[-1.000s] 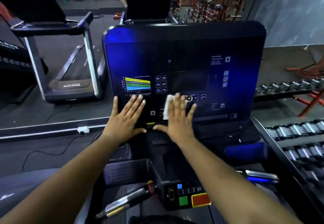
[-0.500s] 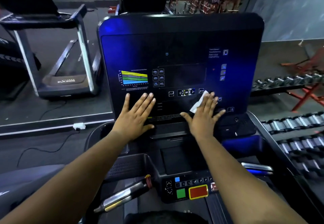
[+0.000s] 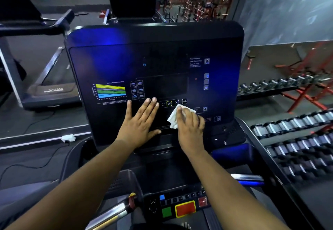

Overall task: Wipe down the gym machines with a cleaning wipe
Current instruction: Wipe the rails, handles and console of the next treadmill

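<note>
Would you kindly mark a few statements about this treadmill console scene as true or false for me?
1. The right hand presses a white wipe against the console. True.
2. The left hand grips a spray bottle. False: it lies flat on the console, holding nothing.
3. The wipe sits below the OK button. True.
4. The coloured chart is at the console's right edge. False: it is on the left part.
5. Dumbbell racks stand to the right. True.
</note>
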The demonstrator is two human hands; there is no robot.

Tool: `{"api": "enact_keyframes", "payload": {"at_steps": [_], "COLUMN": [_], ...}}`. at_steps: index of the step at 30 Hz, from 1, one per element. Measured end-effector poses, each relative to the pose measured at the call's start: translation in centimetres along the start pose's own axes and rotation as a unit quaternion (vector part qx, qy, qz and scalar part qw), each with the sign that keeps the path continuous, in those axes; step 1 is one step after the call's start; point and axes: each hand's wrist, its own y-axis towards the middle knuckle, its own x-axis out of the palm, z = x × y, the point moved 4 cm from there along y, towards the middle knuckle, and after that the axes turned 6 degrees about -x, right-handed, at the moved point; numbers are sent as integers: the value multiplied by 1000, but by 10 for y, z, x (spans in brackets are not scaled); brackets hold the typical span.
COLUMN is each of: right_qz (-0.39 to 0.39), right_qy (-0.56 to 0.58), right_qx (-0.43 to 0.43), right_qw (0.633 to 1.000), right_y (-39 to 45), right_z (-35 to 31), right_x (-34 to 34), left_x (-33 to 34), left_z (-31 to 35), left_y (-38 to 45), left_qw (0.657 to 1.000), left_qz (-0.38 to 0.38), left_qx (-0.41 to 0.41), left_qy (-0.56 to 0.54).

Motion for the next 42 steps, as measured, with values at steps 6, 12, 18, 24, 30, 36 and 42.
{"api": "enact_keyframes", "payload": {"at_steps": [6, 12, 18, 24, 30, 36, 42], "right_qz": [-41, -52, -106, -137, -104, -189, -111], "right_qy": [102, 96, 60, 73, 69, 48, 45], "right_qx": [-93, 91, -3, 130, 85, 13, 59], "right_qw": [990, 990, 992, 979, 989, 981, 991], "right_y": [-14, -1, -25, 18, 88, -10, 97], "right_z": [15, 97, 75, 156, 151, 143, 148], "right_x": [18, 15, 27, 5, -23, 10, -28], "left_x": [-5, -10, -9, -13, -13, -13, -17], "left_z": [11, 36, 60, 63, 67, 67, 65], "left_y": [16, 37, 56, 74, 75, 75, 76], "left_qw": [1000, 999, 998, 996, 996, 995, 995], "left_qz": [26, 32, 45, 51, 67, 73, 76], "left_qx": [-4, 20, 29, 51, 50, 43, 43], "left_qy": [-10, 14, 14, 53, 43, 44, 46]}}
